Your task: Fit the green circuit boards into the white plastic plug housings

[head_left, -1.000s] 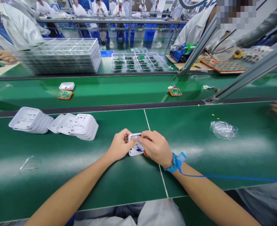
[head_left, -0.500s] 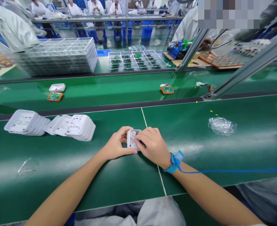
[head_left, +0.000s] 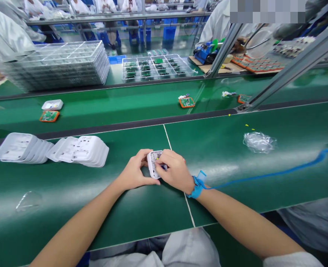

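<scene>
A small white plastic housing (head_left: 152,165), its hollow side facing me, stands tilted just above the green bench in front of me. My left hand (head_left: 134,170) grips it by the left edge, thumb below and fingers above. Over its right part lies my right hand (head_left: 176,168), fingers pinched inside the shell. Whatever those fingertips hold is mostly covered; a small yellow spot and something dark show beside them. A blue wrist strap (head_left: 196,186) with a cord is on my right wrist. To the left lie overlapping stacks of white housings (head_left: 90,150).
Beyond the bench edge runs a green belt (head_left: 119,107) carrying orange-framed circuit boards (head_left: 49,116). Stacked clear trays (head_left: 66,66) and a divided tray of boards (head_left: 157,68) stand behind it. A crumpled clear bag (head_left: 259,142) lies right. A metal post (head_left: 294,70) slants across the right. Co-workers sit beyond.
The housing has turned a little, showing more of its inside. My right fingers have shifted within it. Boards on the belt appear further left, and the blue cord has risen on the right.
</scene>
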Available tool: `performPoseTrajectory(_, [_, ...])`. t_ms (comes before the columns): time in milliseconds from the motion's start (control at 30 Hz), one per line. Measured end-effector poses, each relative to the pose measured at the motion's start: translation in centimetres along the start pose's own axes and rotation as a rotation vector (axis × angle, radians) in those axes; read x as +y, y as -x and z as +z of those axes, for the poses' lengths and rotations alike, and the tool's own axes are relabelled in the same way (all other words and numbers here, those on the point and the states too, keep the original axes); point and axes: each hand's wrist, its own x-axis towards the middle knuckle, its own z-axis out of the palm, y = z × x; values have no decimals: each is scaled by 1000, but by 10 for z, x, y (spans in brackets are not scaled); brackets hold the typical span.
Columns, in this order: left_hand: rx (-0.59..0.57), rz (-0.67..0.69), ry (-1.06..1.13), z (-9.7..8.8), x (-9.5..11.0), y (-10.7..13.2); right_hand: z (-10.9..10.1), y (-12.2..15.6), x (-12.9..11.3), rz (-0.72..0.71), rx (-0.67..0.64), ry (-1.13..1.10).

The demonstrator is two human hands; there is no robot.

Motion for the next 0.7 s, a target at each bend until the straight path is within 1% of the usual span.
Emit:
performPoseTrajectory(133, [4, 4, 6, 1, 1, 0, 1, -2, 0, 37, -10, -28])
performPoseTrajectory(300, [18, 8, -12, 2, 0, -1, -1, -6, 2, 31, -95, -41])
performPoseTrajectory(533, [28, 20, -42, 2, -1, -2, -9, -14, 3, -70, -263, -5])
performPoseTrajectory(700, [47, -1, -27, 2, -1, -2, -14, -17, 3, -147, -340, 58])
